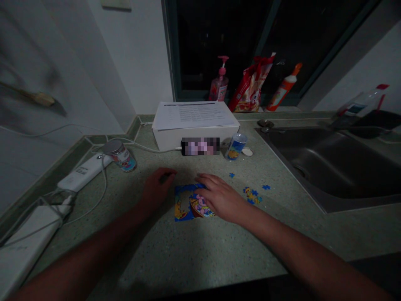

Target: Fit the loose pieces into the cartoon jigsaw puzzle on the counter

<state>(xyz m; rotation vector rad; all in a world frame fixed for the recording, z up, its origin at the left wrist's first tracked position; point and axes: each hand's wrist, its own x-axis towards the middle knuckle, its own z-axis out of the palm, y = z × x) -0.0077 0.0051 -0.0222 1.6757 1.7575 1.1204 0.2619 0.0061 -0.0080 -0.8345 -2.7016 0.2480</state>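
Note:
A partly assembled jigsaw puzzle [181, 213] lies on the counter, mostly blue with pink and yellow cartoon figures; a gap shows in its upper left part. My right hand [221, 198] rests over its right side, fingers stretched out and touching it, hiding that part. Just left of the puzzle, my left hand [157, 187] is loosely curled, thumb and forefinger a little apart, with nothing visible between them. Loose puzzle pieces [251, 195] form a small cluster to the right. Two single pieces lie apart, one blue piece [232, 175] above and another blue piece [266, 187] beside the cluster.
A blue can [236, 147] and its round lid [247, 152] stand behind the pieces. A phone [200, 146] leans on a white box [169, 137]. Leftward are a jar [120, 156], a power strip [83, 172] and cables. A sink [313, 167] is at right.

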